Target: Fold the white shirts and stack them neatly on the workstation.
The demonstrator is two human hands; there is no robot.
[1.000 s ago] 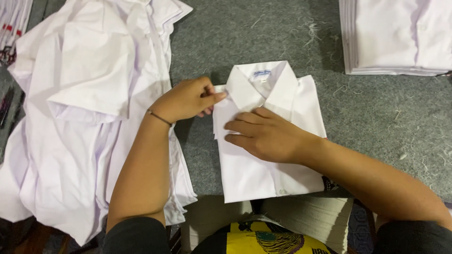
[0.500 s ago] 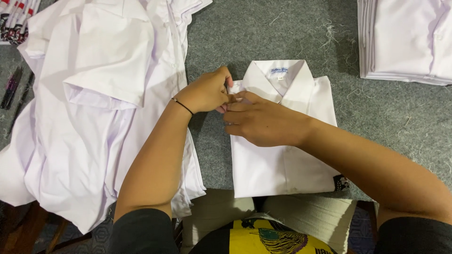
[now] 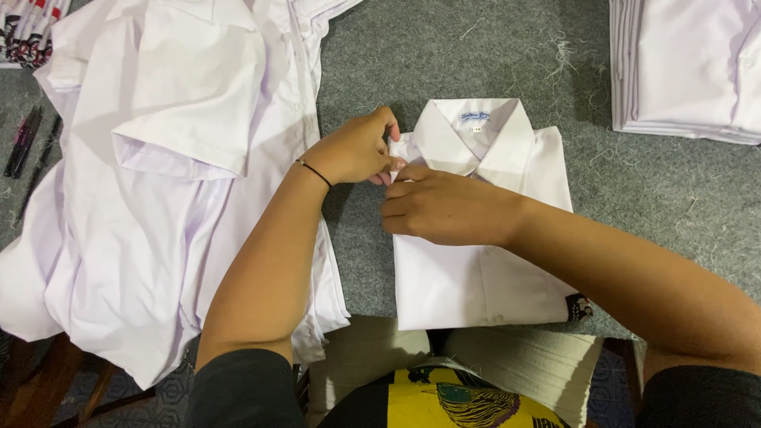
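Observation:
A folded white collared shirt (image 3: 507, 277) lies collar-up on the grey felt table (image 3: 444, 55), just in front of me. My left hand (image 3: 353, 149), with a thin black band on the wrist, pinches the shirt's left shoulder edge beside the collar. My right hand (image 3: 448, 208) lies across the shirt's chest, fingers pointing left and meeting the left hand at that same edge. Both hands touch the fabric at the upper left corner of the fold.
A loose heap of unfolded white shirts (image 3: 166, 174) covers the left side of the table. A neat stack of folded white shirts (image 3: 686, 67) sits at the far right. Pens (image 3: 28, 143) lie at the left edge. A beige cushion (image 3: 357, 357) shows below the table edge.
My right hand has slid left across the shirt's chest to meet the left hand at the shoulder edge. The view has shifted, so the shirt sits further right.

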